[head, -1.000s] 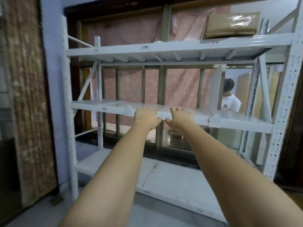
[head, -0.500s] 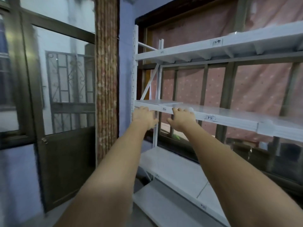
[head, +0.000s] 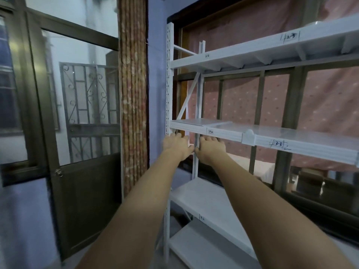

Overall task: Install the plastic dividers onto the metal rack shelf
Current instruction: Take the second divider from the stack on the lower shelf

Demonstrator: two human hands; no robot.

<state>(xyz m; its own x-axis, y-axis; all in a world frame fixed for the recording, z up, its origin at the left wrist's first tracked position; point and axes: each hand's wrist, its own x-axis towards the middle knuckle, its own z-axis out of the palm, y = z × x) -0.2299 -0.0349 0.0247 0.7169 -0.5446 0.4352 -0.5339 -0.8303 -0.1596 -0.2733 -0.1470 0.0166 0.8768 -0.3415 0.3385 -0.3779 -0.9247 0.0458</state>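
Both hands reach up to the left end of the rack's middle shelf: the left hand (head: 175, 145) has its fingers spread and loose, fingertips at the underside of the front rail just beside the perforated front upright (head: 168, 78), gripping nothing; the right hand (head: 210, 150) is beside it, thumbs nearly touching, also open and empty, its fingers pointing up toward the rail. Just above them sits the metal rack shelf (head: 223, 133), its ribbed front edge carrying a small label. Flat on the left end of that shelf lies an opaque white plastic divider (head: 196, 121), and to its right a translucent sheet (head: 291, 133) covers more of the shelf, with a small white clip (head: 249, 132) on the front rail. These sheets look thin and light, probably stiff enough to slide but liable to bow if lifted by one corner, and smooth enough to slip on painted metal. A sensible hold would be on the front edge with both hands spaced apart, palms flat, pushing rather than pinching; the thin edges could crack if forced under a lip.
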